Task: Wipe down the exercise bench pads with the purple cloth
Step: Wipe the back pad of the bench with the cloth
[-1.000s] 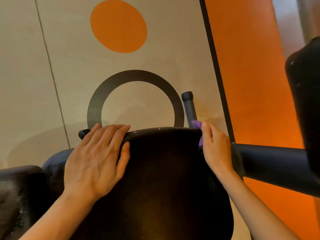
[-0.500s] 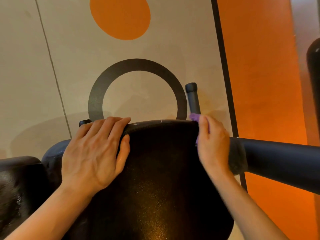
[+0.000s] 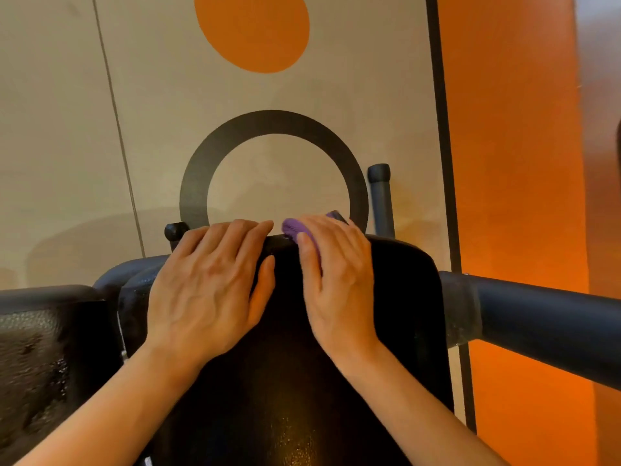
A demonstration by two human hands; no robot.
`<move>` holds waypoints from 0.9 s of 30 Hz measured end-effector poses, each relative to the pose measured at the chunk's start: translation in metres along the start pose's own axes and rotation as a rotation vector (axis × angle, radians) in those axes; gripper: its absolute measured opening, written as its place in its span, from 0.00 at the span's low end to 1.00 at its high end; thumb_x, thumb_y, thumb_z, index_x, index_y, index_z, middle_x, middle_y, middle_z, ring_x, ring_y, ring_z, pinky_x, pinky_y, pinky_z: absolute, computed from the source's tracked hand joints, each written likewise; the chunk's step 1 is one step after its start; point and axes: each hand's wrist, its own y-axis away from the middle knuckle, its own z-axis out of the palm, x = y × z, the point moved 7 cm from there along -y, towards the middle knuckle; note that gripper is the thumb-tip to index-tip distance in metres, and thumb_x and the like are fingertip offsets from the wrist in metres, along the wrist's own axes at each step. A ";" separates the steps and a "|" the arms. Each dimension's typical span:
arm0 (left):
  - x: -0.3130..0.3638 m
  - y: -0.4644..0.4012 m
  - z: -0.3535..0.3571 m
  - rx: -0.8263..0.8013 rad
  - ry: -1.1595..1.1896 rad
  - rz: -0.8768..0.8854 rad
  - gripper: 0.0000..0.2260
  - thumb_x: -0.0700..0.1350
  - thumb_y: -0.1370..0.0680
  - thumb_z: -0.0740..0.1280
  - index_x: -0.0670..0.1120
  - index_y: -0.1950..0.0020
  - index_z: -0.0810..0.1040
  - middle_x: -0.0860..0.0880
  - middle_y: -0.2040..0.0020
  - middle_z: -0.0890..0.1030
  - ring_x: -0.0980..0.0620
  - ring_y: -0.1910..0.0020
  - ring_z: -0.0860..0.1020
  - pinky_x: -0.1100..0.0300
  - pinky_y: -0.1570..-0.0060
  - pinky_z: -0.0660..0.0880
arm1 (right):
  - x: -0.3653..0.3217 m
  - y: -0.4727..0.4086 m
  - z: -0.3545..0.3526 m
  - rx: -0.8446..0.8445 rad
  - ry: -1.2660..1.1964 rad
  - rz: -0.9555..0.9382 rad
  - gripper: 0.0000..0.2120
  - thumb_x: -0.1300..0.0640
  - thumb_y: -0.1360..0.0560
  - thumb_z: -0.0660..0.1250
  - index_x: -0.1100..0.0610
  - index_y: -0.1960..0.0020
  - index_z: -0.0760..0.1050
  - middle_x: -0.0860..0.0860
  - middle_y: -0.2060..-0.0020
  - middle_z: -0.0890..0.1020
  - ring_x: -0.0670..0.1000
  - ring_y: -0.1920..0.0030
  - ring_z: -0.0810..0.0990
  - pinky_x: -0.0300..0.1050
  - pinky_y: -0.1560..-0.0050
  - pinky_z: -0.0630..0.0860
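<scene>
The crumpled purple cloth (image 3: 291, 227) is pinned against the far top edge of the black, glossy padded bench pad (image 3: 400, 297) by the right hand (image 3: 337, 284), whose fingers are curled over it; how much cloth is gathered beneath the palm cannot be told. The left hand (image 3: 208, 287) is laid flat and empty just beside it, fingers hooked over the same edge. The edge's long axis runs left to right, so the stretch under the left hand appears to be reached next.
</scene>
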 end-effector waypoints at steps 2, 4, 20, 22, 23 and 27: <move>0.000 -0.001 0.001 0.000 -0.008 0.008 0.23 0.54 0.18 0.51 0.44 0.31 0.74 0.45 0.42 0.80 0.45 0.46 0.80 0.52 0.45 0.69 | 0.005 0.000 -0.003 -0.129 -0.019 -0.142 0.19 0.49 0.17 0.53 0.55 0.35 0.75 0.48 0.41 0.80 0.44 0.37 0.74 0.41 0.31 0.67; 0.000 -0.001 0.000 0.008 -0.010 0.007 0.23 0.54 0.18 0.51 0.44 0.31 0.73 0.45 0.42 0.80 0.45 0.46 0.79 0.51 0.44 0.70 | 0.056 -0.002 -0.023 -0.146 -0.087 0.003 0.18 0.48 0.17 0.51 0.51 0.35 0.74 0.47 0.45 0.81 0.42 0.40 0.75 0.37 0.36 0.69; -0.001 -0.001 0.001 0.050 -0.036 -0.005 0.25 0.56 0.18 0.49 0.44 0.27 0.69 0.45 0.38 0.78 0.46 0.41 0.77 0.53 0.38 0.66 | 0.046 -0.002 -0.023 0.036 -0.002 0.215 0.15 0.53 0.17 0.51 0.49 0.47 0.78 0.43 0.52 0.79 0.47 0.47 0.76 0.47 0.40 0.72; -0.003 0.002 -0.001 0.073 0.007 -0.027 0.24 0.55 0.18 0.50 0.44 0.27 0.68 0.45 0.36 0.77 0.46 0.39 0.76 0.53 0.35 0.64 | -0.010 -0.004 0.004 0.001 0.024 -0.002 0.16 0.52 0.17 0.52 0.52 0.46 0.78 0.45 0.52 0.81 0.45 0.49 0.76 0.41 0.39 0.69; -0.008 0.005 -0.004 0.095 0.038 -0.056 0.24 0.54 0.18 0.51 0.44 0.27 0.68 0.45 0.36 0.77 0.46 0.38 0.75 0.53 0.34 0.63 | -0.025 -0.004 0.012 -0.061 0.004 -0.107 0.16 0.51 0.17 0.52 0.53 0.44 0.78 0.46 0.51 0.82 0.44 0.48 0.77 0.39 0.38 0.69; -0.050 0.036 -0.010 0.160 0.144 -0.249 0.23 0.51 0.18 0.51 0.41 0.27 0.67 0.41 0.37 0.76 0.42 0.39 0.74 0.48 0.38 0.68 | 0.022 -0.009 -0.012 -0.186 -0.089 -0.033 0.16 0.51 0.16 0.51 0.48 0.36 0.75 0.44 0.59 0.82 0.40 0.46 0.76 0.46 0.36 0.70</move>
